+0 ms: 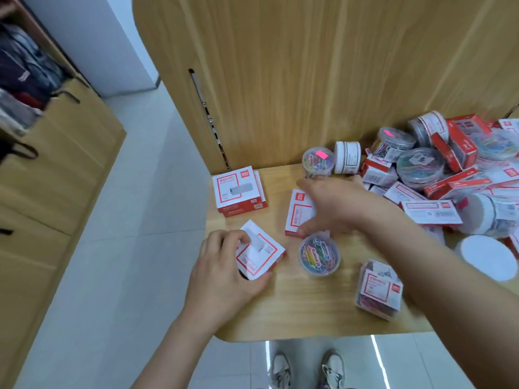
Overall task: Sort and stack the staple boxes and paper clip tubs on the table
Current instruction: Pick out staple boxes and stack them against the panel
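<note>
My left hand (224, 272) grips a white-and-red staple box (259, 252) at the table's near left edge. My right hand (334, 207) reaches across the middle and grips a second staple box (299, 213), fingers over its top and thumb at its near end. A small stack of staple boxes (238, 190) stands at the far left corner. A round clear tub of coloured paper clips (319, 255) sits just below my right hand. Another clip tub (318, 161) and a white-labelled tub (347, 157) stand against the back panel.
A jumbled heap of staple boxes and clip tubs (438, 169) fills the right side of the wooden table (295, 310). A square clear clip box (379, 289) lies near the front. A white round lid (490, 256) is at the right edge. A wooden panel rises behind.
</note>
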